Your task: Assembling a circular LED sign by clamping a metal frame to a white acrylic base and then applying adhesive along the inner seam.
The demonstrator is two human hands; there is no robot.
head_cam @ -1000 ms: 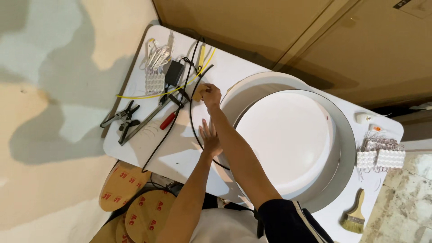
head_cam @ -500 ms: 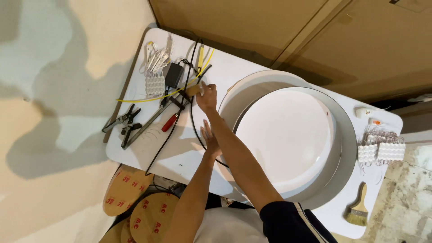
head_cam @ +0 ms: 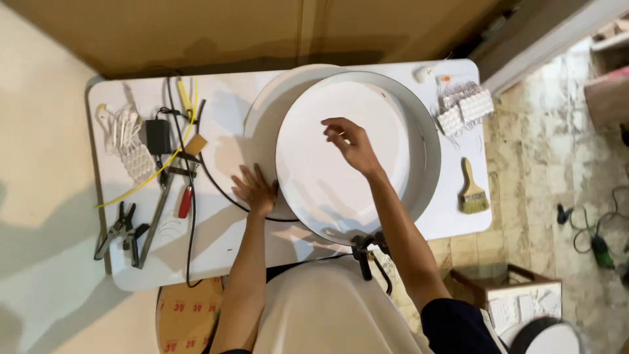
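Left hand (head_cam: 255,190) lies flat against the round white lamp housing's (head_cam: 419,141) rim, steadying it; right hand (head_cam: 350,141) hovers inside, grip loosely open, empty.

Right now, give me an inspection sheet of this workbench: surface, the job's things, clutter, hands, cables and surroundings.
Surface: white table, crowded along its left side.
Job's things: big round white drum with a grey rim, centre of the table.
Clutter: pliers, red-handled screwdriver, paintbrush, white light modules.
Hands: left hand flat on the table against the drum; right hand open above the drum's face; neither has a grip on anything.
Cables: black cable, yellow wire, black adapter.
Surroundings: cardboard sheets, open box on a tiled floor.
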